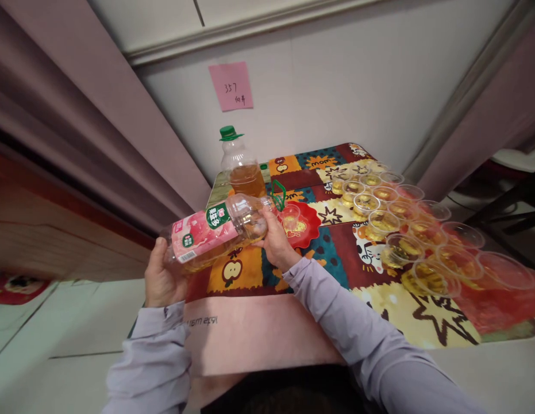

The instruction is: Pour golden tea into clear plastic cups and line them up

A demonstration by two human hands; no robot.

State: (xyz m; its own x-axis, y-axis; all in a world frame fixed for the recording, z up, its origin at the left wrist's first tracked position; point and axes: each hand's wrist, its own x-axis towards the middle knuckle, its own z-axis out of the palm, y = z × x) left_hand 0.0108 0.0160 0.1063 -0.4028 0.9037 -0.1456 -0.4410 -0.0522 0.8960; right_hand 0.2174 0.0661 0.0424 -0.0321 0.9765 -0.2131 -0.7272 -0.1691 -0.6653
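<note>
A large clear juice bottle (207, 230) with a pink label lies tilted nearly level between my hands, its neck pointing right. My left hand (164, 276) grips its base end. My right hand (276, 236) wraps round it near the neck, where a green ring handle (278, 194) shows. Amber liquid lies along the bottle's lower side. Just beyond the neck, a clear plastic cup (292, 218) stands on a red scalloped plate (308, 230). Whether liquid is flowing into the cup I cannot tell.
Several clear cups (383, 221) with yellow liquid stand in rows on the right of the patterned tablecloth (342, 253). A second bottle (245, 178) with a green cap stands upright at the back left. A pink note (231, 86) is on the wall; a curtain (99, 86) hangs left.
</note>
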